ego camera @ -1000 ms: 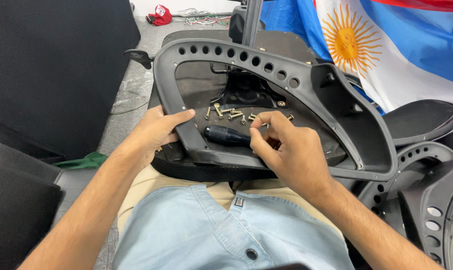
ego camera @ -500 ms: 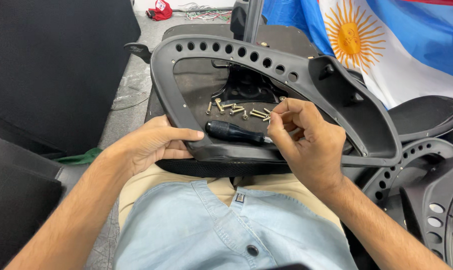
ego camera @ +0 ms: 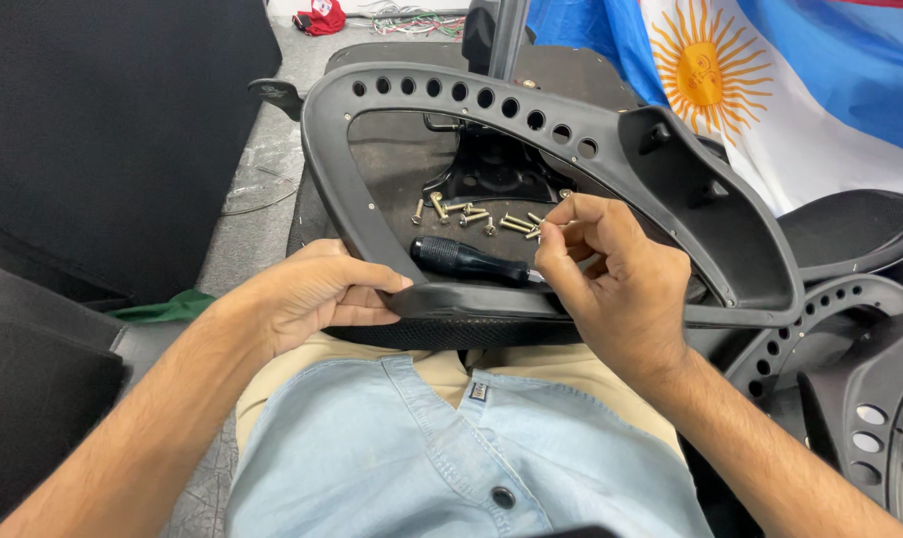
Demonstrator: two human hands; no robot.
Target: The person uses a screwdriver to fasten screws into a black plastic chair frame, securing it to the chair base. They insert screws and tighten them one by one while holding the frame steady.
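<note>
The left hand (ego camera: pixel 307 294) grips the near rim of the black chair frame (ego camera: pixel 531 110) on the lap; the right hand (ego camera: pixel 611 269) pinches one screw (ego camera: pixel 541 231) — it may slip among the loose screws (ego camera: pixel 461 212) beside the screwdriver (ego camera: pixel 468 261).

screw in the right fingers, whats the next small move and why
Probably carry the screw to a hole in the frame. The right hand pinches it above the loose screws, the left hand grips the frame's near edge, and the screwdriver lies unused.
</note>
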